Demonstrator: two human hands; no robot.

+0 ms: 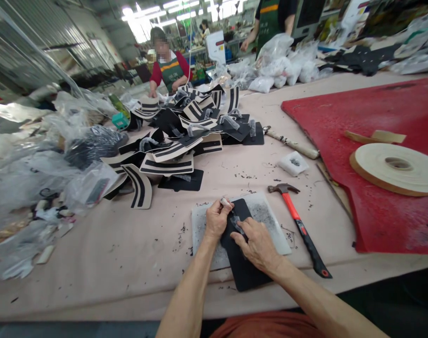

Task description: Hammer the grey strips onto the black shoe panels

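A black panel (240, 267) with rounded corners lies slanted on a pale, speckled board (270, 213). A small handle in clear plastic wrap (236, 224) sits on its upper half. My left hand (216, 219) is closed in a pinch at the panel's upper left edge, near the handle's far end. Something white shows at its fingertips, too small to name. My right hand (258, 241) rests over the panel, thumb and forefinger closed about the wrapped handle's near end. Right of the board lies a claw hammer (300, 227) with a red and black grip.
Striped and black panels (178, 155) are heaped ahead. Plastic bags (83, 145) crowd the left. A white block (293, 163), a long tool (291, 143), and a tape roll (399, 166) on a red sheet (383, 225) lie rightward. Two co-workers (171, 70) stand beyond.
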